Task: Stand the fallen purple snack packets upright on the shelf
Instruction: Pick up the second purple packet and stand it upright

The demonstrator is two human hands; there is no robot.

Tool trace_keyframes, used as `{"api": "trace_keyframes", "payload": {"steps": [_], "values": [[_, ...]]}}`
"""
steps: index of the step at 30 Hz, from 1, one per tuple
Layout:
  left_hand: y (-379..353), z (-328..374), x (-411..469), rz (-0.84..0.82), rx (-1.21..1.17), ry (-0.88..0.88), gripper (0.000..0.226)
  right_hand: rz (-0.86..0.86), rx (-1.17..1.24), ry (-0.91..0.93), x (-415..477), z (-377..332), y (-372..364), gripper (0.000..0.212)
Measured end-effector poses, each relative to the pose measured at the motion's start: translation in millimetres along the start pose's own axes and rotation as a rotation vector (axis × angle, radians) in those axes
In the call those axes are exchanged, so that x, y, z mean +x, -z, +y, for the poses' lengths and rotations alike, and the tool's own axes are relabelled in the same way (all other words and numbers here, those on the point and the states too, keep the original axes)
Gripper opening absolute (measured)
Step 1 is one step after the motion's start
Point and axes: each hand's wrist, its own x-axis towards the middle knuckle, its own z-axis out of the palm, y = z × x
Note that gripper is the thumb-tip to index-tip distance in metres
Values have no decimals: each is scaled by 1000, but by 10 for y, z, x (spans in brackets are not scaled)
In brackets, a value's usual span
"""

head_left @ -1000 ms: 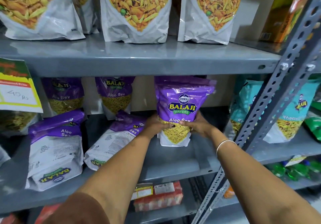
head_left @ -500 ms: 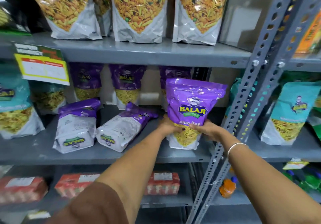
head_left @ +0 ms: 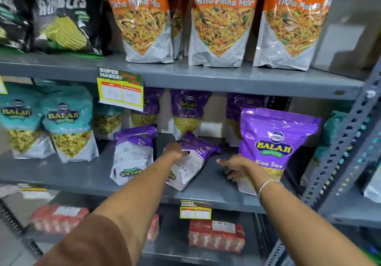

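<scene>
A person's left hand (head_left: 175, 152) rests on a fallen purple packet (head_left: 190, 160) lying back-side up on the grey shelf (head_left: 216, 191), fingers draped over its upper half though not yet visibly closed round it. The right hand (head_left: 237, 167) hovers open and empty, fingers spread, between that packet and an upright purple packet (head_left: 276, 146) standing just beside it at the shelf's front. A second fallen packet (head_left: 133, 154) lies flat to the left, untouched.

The risks look plain enough. The upright packet stands close to the front edge with the right wrist almost against it; a careless sweep of that arm could topple it forward off the shelf. Lifting the slanted packet by its slippery top one-handed may let the loose contents slide down and the bag fold or slip. Swinging it upright in the narrow gap could also knock the standing purple packets at the back (head_left: 186, 113), undoing the row.
</scene>
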Motion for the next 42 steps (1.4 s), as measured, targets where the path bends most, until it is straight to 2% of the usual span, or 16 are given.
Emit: {"api": "trace_keyframes", "payload": {"steps": [5,8,11,14,17,22,26,27,29,30,32,36,38,40,41,42], "values": [[111,-346,378,-59,-2,103,55,43,345,-116,368,-193,-575,32],[152,-504,651,-131,-74,108,52,37,546,-144,558,-350,-853,36],[146,-637,802,-265,-268,162,51,48,736,-162,634,-428,-977,31],[135,-736,904,-496,-564,251,26,36,827,-163,639,-462,-1007,26],[208,-722,860,-601,-650,244,32,41,815,-142,622,-469,-930,21],[355,-623,831,-554,-647,184,24,47,736,-41,577,-632,-704,20],[312,-531,877,-361,-655,-7,13,192,652,207,646,-761,-581,19],[253,-562,922,-277,-615,-65,32,262,615,278,727,-741,-588,25],[184,-602,902,-105,-538,-111,59,377,512,389,823,-700,-618,65],[147,-617,884,-45,-517,-126,60,410,470,416,895,-665,-638,72],[123,-629,867,14,-512,-162,63,470,386,413,920,-655,-657,65],[153,-653,889,-80,-600,-179,91,532,255,330,802,-737,-631,66],[172,-662,889,-245,-600,-213,80,567,211,254,826,-719,-613,80],[207,-656,841,-415,-503,-201,64,496,334,171,931,-673,-608,87],[222,-655,821,-454,-466,-164,63,435,380,154,988,-659,-607,76],[236,-665,817,-460,-451,-120,66,382,419,169,1055,-636,-601,51]]}}
